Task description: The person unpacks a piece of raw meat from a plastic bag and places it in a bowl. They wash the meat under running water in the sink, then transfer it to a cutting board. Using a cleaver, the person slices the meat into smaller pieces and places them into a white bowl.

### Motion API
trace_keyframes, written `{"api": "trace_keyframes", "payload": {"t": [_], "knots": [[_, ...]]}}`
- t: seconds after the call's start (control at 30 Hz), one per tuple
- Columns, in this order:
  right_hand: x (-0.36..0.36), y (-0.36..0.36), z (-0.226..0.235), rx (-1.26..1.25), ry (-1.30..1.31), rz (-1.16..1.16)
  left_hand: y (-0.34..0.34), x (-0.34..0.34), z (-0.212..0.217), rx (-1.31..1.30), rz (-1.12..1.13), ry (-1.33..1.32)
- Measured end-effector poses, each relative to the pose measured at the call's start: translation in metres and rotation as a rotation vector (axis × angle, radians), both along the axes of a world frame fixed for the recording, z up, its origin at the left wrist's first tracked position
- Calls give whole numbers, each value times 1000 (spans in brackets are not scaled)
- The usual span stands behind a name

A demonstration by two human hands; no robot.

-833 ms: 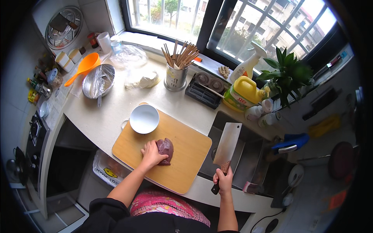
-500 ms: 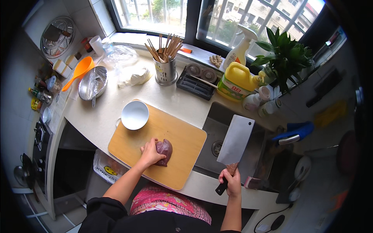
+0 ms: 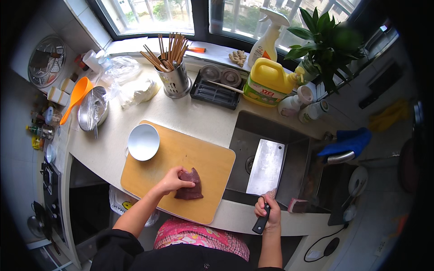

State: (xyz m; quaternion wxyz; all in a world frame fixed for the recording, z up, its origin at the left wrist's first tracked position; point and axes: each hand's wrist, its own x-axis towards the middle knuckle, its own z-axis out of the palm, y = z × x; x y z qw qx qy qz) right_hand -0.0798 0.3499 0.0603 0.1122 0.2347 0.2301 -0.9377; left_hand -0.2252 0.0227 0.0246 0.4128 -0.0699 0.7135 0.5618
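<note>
- While the left hand [image 3: 171,181] rests on the wooden cutting board [image 3: 153,180], its fingers lie on the left edge of a dark red piece of meat [image 3: 190,189] and press it down; the hand is not closed around it.
- The meat lies flat on the near right part of the board, close to the person's body.
- The right hand [image 3: 266,212] is closed around the black handle of a cleaver [image 3: 267,168], at the front rim of the sink [image 3: 253,131].
- The wide steel blade of the cleaver points away from the person and hangs over the sink basin, well apart from the meat and the board.
- A white bowl [image 3: 143,142] stands on the far left corner of the board, apart from the meat.
- Behind the board, on the counter [image 3: 190,113], a metal holder with chopsticks [image 3: 174,77] stands beside a dark tray [image 3: 214,90].
- A yellow detergent jug [image 3: 269,81] and a spray bottle [image 3: 266,38] stand behind the sink, next to a green plant [image 3: 325,40].
- At the left, an orange ladle [image 3: 74,97] lies near a metal bowl covered with film [image 3: 92,108].
- A blue cloth [image 3: 350,140] hangs to the right of the sink.
</note>
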Motion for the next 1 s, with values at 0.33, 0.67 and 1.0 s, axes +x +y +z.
{"api": "trace_keyframes", "payload": {"t": [0.33,0.67,1.0], "knots": [[-13,-30,12,127,-106,0,44,-8,0,-289,-217,1068],[-41,-58,12,243,-72,49,20,6,-18,-7,-919,1246],[-43,-91,17,561,-147,129,16,8,-26,69,-536,1294]]}}
